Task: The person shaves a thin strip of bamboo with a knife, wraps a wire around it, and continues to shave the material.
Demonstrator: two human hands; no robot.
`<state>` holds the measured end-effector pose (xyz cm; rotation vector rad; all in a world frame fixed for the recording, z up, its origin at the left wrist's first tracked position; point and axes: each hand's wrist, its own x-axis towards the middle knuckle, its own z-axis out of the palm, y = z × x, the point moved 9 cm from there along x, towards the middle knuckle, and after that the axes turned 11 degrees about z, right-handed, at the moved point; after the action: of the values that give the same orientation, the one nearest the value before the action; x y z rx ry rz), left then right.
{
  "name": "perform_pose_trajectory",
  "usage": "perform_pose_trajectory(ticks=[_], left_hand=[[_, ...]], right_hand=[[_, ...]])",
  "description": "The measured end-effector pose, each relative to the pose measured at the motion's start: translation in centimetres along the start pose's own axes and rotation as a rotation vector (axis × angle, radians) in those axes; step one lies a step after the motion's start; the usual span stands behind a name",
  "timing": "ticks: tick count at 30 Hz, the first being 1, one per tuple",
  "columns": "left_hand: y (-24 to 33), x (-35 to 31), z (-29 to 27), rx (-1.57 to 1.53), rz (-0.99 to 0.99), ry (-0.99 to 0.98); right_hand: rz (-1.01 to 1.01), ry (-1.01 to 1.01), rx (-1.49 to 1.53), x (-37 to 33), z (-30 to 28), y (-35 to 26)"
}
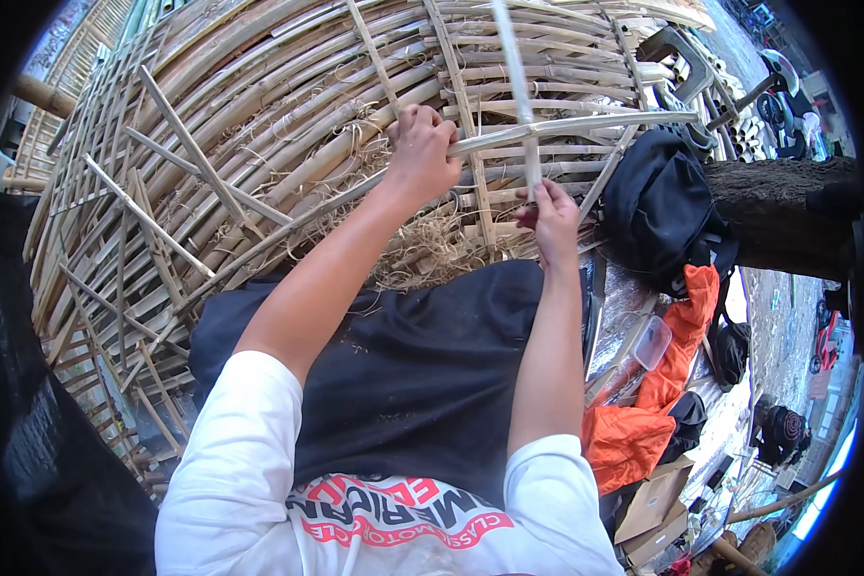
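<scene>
My left hand is closed around one end of a split bamboo strip, which reaches out to the right. Lower and to the right, my right hand pinches the near end of a pale, narrow strip that points away from me and blurs toward its far end. The two strips cross just beyond my right fingers; whether they touch I cannot tell. Beneath both hands lie a lattice of bamboo slats and curly shavings. A black cloth covers my lap.
Loose bamboo slats stick up at left. On the right are a black bag, a thick log, orange cloth, a clear plastic container and a cardboard box. A curved grey metal piece stands behind the bag.
</scene>
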<state>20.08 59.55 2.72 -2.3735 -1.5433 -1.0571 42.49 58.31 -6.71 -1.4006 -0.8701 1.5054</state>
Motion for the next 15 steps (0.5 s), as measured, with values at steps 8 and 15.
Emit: perform_pose_trajectory(ticks=[8,15], left_hand=[[-3.1,-2.0,4.5,-0.314,-0.167,-0.290],[-4.0,-3.3,6.5,-0.325,-0.197,-0.357]], right_hand=[[0.184,-0.253,-0.045,5.3,5.9,4.2],[0.230,-0.254,-0.150,6.6,6.4,5.6]])
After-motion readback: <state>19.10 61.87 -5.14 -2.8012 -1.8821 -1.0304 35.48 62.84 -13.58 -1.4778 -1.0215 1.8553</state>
